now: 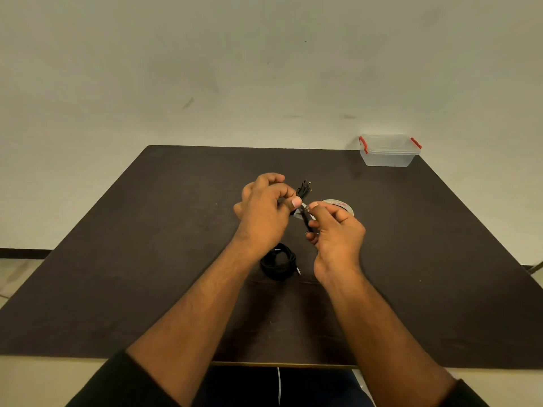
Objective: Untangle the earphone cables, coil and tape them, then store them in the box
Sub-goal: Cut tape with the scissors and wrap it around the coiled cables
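Above table (147, 259), both hands (264, 212) pinch cable bundle (304, 190)

From my feed the room is evenly but rather dimly lit with a warm, yellowish cast, and I see no hard glare, only a faint sheen on the dark tabletop (147, 259). Shadows are soft: a weak one lies on the tabletop beside the clear box (389, 151). The wide lens bows the tabletop's edges outward, and fine detail is slightly soft and smeared all over.
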